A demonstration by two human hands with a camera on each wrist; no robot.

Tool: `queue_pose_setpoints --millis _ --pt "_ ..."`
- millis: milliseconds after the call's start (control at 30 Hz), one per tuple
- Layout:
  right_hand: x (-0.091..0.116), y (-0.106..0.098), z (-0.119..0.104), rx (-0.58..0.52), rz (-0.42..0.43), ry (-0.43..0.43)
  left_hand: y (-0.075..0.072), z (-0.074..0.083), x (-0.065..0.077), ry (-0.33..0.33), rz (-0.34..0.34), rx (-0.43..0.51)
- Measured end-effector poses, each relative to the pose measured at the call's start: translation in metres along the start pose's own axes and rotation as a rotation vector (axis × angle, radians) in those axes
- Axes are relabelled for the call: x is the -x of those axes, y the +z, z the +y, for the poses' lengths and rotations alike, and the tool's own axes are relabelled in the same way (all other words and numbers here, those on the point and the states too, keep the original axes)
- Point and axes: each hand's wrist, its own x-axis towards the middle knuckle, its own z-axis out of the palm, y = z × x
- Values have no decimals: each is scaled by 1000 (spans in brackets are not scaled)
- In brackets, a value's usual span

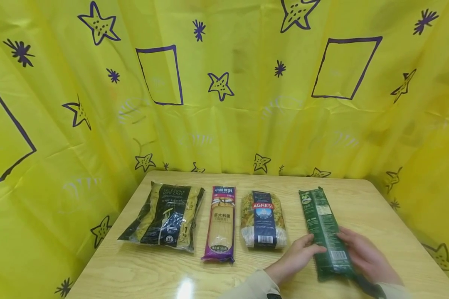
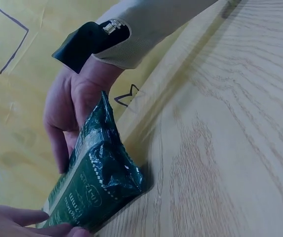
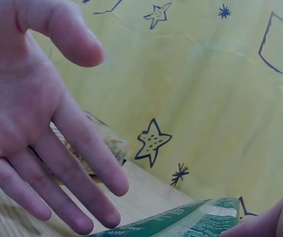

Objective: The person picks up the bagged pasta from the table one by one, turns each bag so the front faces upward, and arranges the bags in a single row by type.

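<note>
A long green pasta package [image 1: 327, 236] lies on the right part of the table, its back label facing up. My right hand [image 1: 366, 255] holds its right edge, with fingers partly hidden behind it in the left wrist view. My left hand [image 1: 297, 255] is at the package's left edge. Seen from the right wrist, the left hand [image 3: 53, 118] has its fingers straight and spread and its thumb apart. In the left wrist view, the crimped end of the green package [image 2: 94, 182] shows between both hands.
Left of the green package, several pasta packages lie in a row: an Agnesi bag [image 1: 263, 220], a purple-edged noodle pack [image 1: 220, 224] and a black-and-clear bag [image 1: 164, 218]. A yellow patterned curtain [image 1: 224, 124] surrounds the wooden table [image 1: 142, 270].
</note>
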Motion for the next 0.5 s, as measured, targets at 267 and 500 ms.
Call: queue_pose_setpoints --millis 267,500 --pt "2 2 -11 27 112 -18 3 -3 -5 -18 -90 21" --pt "1 11 -13 99 156 -101 3 -5 -5 -28 -107 93"
